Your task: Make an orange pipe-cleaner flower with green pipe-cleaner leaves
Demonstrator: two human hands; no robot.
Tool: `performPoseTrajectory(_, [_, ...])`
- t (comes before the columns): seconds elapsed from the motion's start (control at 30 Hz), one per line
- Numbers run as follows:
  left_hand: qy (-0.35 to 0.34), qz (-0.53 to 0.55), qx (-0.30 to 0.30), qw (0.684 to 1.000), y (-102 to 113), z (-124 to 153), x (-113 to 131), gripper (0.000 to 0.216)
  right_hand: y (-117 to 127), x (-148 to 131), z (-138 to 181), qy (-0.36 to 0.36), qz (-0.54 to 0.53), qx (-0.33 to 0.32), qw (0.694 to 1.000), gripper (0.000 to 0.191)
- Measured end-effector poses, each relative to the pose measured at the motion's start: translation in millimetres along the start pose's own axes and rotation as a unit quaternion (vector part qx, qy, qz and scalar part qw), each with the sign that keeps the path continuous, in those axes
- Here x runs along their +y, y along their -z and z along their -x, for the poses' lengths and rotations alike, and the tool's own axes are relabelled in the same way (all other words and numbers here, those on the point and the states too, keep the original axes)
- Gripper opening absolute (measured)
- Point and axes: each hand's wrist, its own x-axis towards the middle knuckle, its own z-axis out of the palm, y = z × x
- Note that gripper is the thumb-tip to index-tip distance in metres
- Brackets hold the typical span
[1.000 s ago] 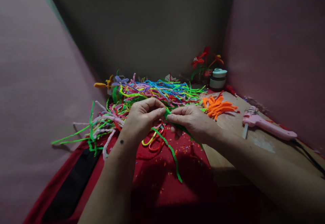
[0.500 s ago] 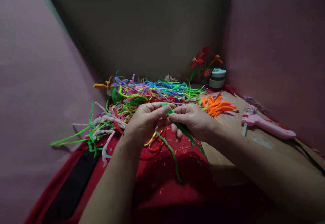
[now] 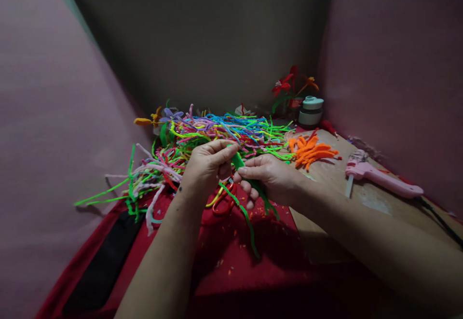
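Observation:
My left hand [image 3: 207, 167] and my right hand [image 3: 268, 176] meet over a red cloth [image 3: 235, 266], both pinched on a green pipe cleaner [image 3: 249, 220]. Its top end sits between the thumbs and forefingers, and its loose tails hang down over the cloth. Just behind my hands lies a big tangled pile of coloured pipe cleaners [image 3: 202, 138]. Under my hands rest scissors with red and yellow handles [image 3: 221, 202], partly hidden.
Orange pipe cleaner pieces [image 3: 310, 151] lie on the wooden tabletop [image 3: 361, 198] to the right. A pink glue gun [image 3: 379, 178] lies further right with its cord trailing off. Finished red and orange flowers [image 3: 291, 87] and a tape roll [image 3: 310, 111] stand at the back corner.
My hands have shifted slightly left and up, turning the green pipe cleaner between the fingers. My right hand has dropped a little below my left.

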Motion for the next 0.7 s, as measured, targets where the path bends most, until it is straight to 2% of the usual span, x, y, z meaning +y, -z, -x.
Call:
performPoseTrajectory(0.2, [0.001, 0.016, -0.036, 0.999, 6.1, 0.1, 1.8, 0.019, 5.3, -1.8, 0.8, -0.011, -0.034, -0.051, 0.998, 0.013])
performPoseTrajectory(0.3, [0.014, -0.011, -0.022, 1.0, 9.8, 1.1, 4.4, 0.022, 7.0, -0.9, -0.2, -0.02, -0.038, -0.06, 0.997, 0.012])
performPoseTrajectory(0.53, [0.012, -0.088, 0.049, 0.995, 22.2, -1.6, 8.9, 0.025, 2.5, 5.4, -1.7, -0.064, 0.009, -0.035, 0.997, 0.017])
performPoseTrajectory(0.63, [-0.014, -0.067, 0.062, 0.996, 24.8, -3.8, 7.0, 0.025, 1.0, 6.9, -1.2, -0.055, 0.033, -0.02, 0.998, 0.017])
performPoseTrajectory(0.7, [-0.01, -0.027, 0.043, 0.999, 23.8, -4.4, 5.1, 0.024, 0.8, 6.4, -0.8, -0.045, 0.034, -0.017, 0.998, 0.018])
